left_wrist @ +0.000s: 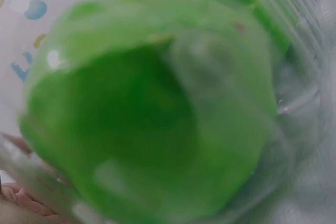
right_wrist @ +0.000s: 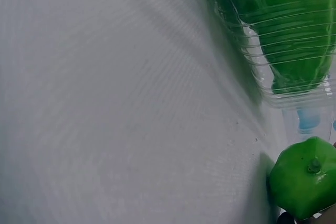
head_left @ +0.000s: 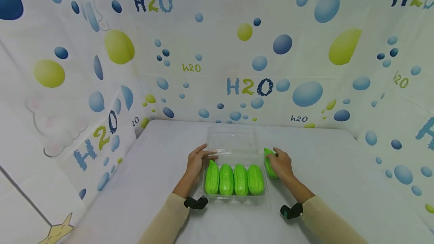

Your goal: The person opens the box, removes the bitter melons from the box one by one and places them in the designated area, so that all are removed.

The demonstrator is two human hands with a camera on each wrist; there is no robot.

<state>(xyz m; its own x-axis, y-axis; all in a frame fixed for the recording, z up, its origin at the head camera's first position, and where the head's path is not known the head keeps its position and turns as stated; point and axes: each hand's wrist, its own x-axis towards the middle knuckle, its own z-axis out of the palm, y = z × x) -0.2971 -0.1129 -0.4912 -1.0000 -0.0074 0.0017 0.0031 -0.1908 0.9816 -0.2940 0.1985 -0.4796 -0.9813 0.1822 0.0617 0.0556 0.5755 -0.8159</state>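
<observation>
A clear plastic box [head_left: 234,197] lies on the table with its lid [head_left: 233,140] folded back. Inside it, several bright green, ridged, elongated vegetables [head_left: 226,180] lie side by side. At the box's left rear corner is my left hand [head_left: 196,162], its fingers extended over the rim. To the right of the box, my right hand [head_left: 280,164] grips another green ridged vegetable [head_left: 269,161] of the same sort. Its stem end [right_wrist: 314,166] shows in the right wrist view. One boxed vegetable [left_wrist: 136,119] fills the left wrist view, seen through the plastic.
A white cloth covers the table [head_left: 142,187]. Behind it hangs a white curtain [head_left: 210,40] printed with blue and green drops, which also closes off both sides. Each wrist wears a black camera strap [head_left: 291,211].
</observation>
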